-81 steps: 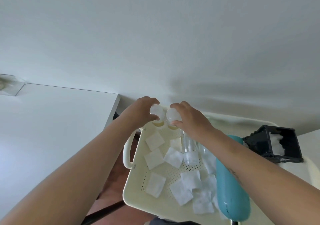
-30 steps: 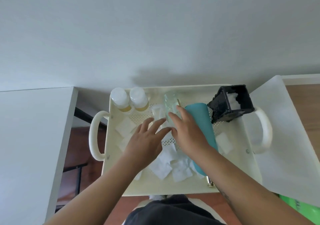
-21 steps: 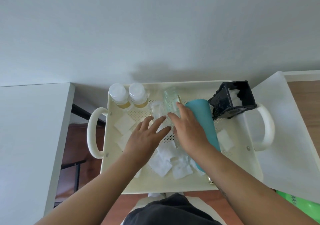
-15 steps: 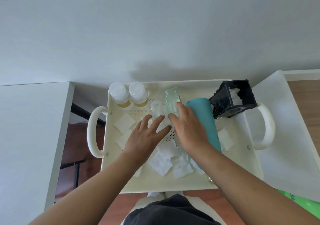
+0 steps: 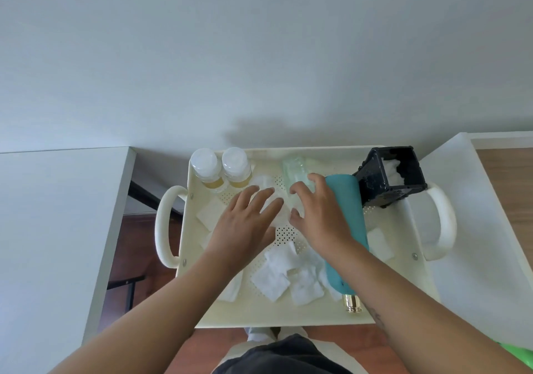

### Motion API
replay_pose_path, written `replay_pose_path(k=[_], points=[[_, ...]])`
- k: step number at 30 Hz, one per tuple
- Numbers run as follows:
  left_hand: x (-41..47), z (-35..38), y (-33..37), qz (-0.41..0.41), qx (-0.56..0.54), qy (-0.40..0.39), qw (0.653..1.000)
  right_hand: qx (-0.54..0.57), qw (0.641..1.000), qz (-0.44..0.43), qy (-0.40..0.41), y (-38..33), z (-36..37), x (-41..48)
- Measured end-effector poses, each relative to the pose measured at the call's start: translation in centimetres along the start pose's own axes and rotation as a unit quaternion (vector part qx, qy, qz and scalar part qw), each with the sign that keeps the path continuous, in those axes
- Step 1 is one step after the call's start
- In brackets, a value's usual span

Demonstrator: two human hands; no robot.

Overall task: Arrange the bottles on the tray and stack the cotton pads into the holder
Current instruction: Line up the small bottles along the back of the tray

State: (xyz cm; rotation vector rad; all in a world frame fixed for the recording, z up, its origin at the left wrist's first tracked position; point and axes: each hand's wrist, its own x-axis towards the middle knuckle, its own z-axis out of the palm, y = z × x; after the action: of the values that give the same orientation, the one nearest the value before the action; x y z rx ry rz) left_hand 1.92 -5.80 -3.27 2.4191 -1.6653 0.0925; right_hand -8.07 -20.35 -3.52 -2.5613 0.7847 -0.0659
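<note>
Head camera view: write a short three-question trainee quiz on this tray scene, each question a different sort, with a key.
1. True or false: the two white-capped bottles stand upright in the far left corner of the tray.
2. Multiple choice: the black holder is (a) upright and packed full, (b) tipped on its side with some cotton inside, (c) off the tray.
3. Fill in: the teal bottle lies on its ____, just right of the right hand.

Key
1. True.
2. b.
3. Side. Loose cotton pads lie scattered on the tray floor, and the left hand rests spread over some of them.
</note>
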Motion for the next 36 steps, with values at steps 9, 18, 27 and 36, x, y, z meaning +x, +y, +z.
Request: replay_pose_path(k=[9,18,27,36], points=[[4.5,-3.4,-2.5,-0.027,0.000,-0.025,0.999,0.114,0.992,-0.032,0.040,0.9,-3.1,2.0],[7.4,-4.8,-4.7,-0.070,-0.047,-0.090,0.992,0.151,0.987,-0.038,-0.030,0.4,-5.1,5.4],[8.1,-4.5,-5.0,-0.084,-0.059,-0.112,0.988,0.144,0.981,-0.032,-0.122,1.4,-5.1,6.7],[8.6,-4.6,-5.0,-0.084,-0.059,-0.103,0.989,0.171,0.979,-0.044,-0.105,1.6,-4.8,6.8]])
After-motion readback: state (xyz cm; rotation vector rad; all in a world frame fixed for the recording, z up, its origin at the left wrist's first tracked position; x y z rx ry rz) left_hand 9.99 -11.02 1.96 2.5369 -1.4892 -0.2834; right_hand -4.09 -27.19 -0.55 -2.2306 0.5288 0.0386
